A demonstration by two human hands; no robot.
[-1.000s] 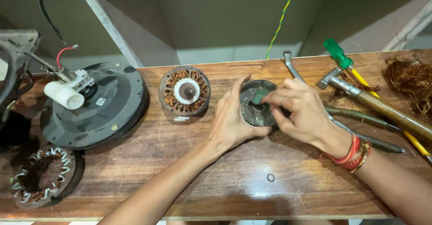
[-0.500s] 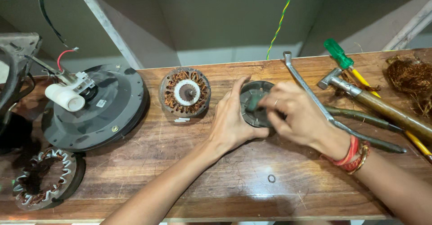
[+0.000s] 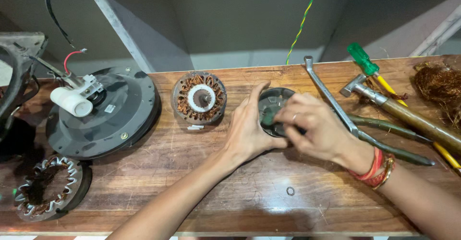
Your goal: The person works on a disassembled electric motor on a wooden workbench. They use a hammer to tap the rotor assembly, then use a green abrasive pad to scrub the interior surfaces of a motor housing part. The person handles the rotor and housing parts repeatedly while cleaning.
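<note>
A small dark round motor cover (image 3: 272, 106) lies on the wooden bench (image 3: 201, 192), between both hands. My left hand (image 3: 249, 127) cups its left edge with the thumb under it. My right hand (image 3: 317, 127) rests over its right side, fingertips pressing something green against the cover; the piece is mostly hidden. A copper-wound stator (image 3: 199, 98) sits just left of my left hand.
A large black fan motor housing (image 3: 103, 112) with a white capacitor (image 3: 72, 100) lies at the left. An empty stator ring (image 3: 48, 187) sits front left. A spanner (image 3: 331, 98), hammer (image 3: 408, 115), green-handled screwdriver (image 3: 365, 62) and copper wire tangle (image 3: 439, 88) lie at the right. A small washer (image 3: 290, 191) lies near the front.
My right hand has slid lower and further over the cover, hiding more of the green piece. My left hand stays on the cover's left edge.
</note>
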